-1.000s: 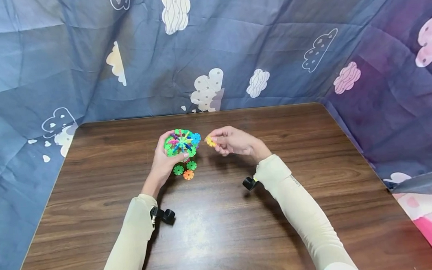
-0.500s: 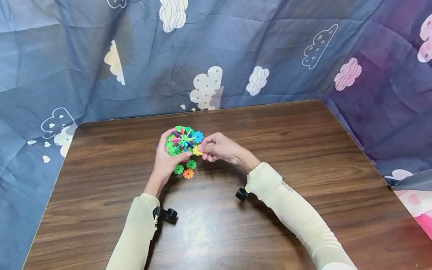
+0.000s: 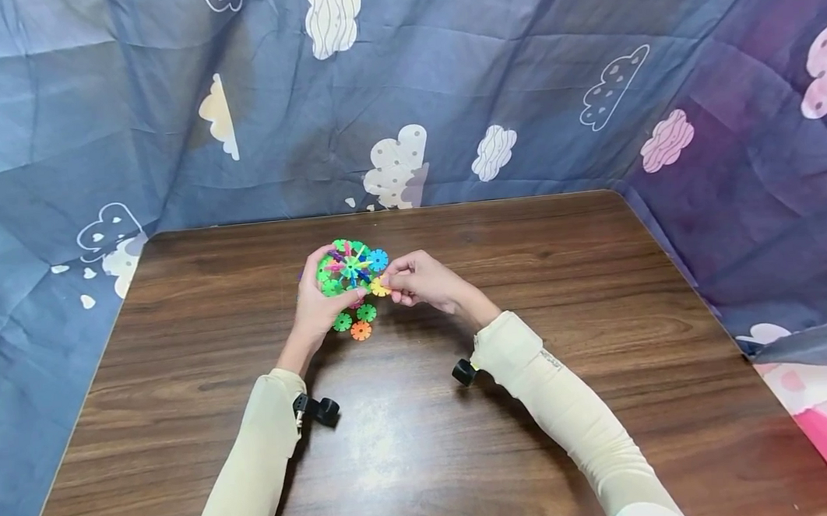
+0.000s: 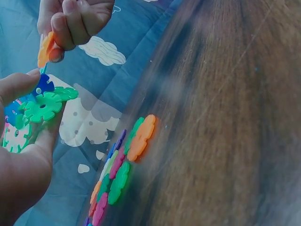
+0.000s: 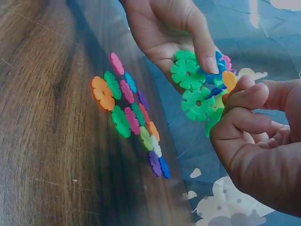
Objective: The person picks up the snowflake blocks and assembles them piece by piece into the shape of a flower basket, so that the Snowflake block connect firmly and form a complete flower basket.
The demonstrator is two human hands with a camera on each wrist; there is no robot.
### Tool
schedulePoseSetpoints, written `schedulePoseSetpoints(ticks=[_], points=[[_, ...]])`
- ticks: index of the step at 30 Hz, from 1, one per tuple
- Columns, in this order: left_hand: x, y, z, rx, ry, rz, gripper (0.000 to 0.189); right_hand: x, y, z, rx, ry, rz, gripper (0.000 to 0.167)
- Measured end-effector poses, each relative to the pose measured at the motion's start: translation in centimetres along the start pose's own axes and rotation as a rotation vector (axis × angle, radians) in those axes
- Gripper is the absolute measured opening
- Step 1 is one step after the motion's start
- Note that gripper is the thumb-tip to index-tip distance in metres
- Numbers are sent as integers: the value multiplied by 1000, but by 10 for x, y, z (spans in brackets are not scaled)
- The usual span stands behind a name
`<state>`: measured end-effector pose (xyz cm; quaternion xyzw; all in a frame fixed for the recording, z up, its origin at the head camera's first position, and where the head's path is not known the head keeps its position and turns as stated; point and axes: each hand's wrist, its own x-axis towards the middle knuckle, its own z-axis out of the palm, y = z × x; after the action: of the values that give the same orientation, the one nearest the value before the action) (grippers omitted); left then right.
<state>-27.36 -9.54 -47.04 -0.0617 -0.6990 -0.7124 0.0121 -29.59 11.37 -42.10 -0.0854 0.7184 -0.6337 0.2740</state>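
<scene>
My left hand [image 3: 309, 310] grips a wheel-like assembly of notched plastic snowflake discs [image 3: 351, 267], mostly green with blue, pink and purple pieces. Fingers lie on its far left side, the thumb across its lower edge. At the lower right rim, my right hand [image 3: 425, 282] pinches a yellow disc [image 3: 380, 287], which looks orange in the left wrist view. There the yellow disc [image 4: 45, 49] meets a dark blue disc [image 4: 44, 86] of the assembly. Right fingertips hide part of the yellow disc [image 5: 229, 80] in the right wrist view.
Loose discs in several colours lie on the wooden table [image 3: 534, 407] below the assembly, among them an orange disc [image 5: 102, 93] and a green disc [image 5: 121, 122]. A dark blue cloud-patterned cloth [image 3: 274, 140] hangs behind the table's far edge.
My right hand has moved left and slightly down, bringing the yellow disc from apart to the assembly's rim. Over the last half second both hands stay almost still.
</scene>
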Motion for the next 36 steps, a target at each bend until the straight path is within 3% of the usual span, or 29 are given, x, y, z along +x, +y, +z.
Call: schedulePoseSetpoints(ticks=[8,17,22,27,28,31,36], points=[[-1,1,4,28,-25,30,83,2,2,3,54,1,0,20],[0,4,6,62,-1,59,82,4,5,10,133,67,20,16],[2,4,4,87,-18,45,83,6,7,11,138,91,19,17],[3,5,-3,131,-66,-4,85,6,9,10,171,30,40,6],[3,6,-5,120,-83,-13,85,6,8,9,161,14,45,3],[5,7,-11,87,-143,-26,87,5,6,5,72,4,43,22],[7,10,-18,79,-295,-39,90,3,0,-4,-162,72,-16,37]])
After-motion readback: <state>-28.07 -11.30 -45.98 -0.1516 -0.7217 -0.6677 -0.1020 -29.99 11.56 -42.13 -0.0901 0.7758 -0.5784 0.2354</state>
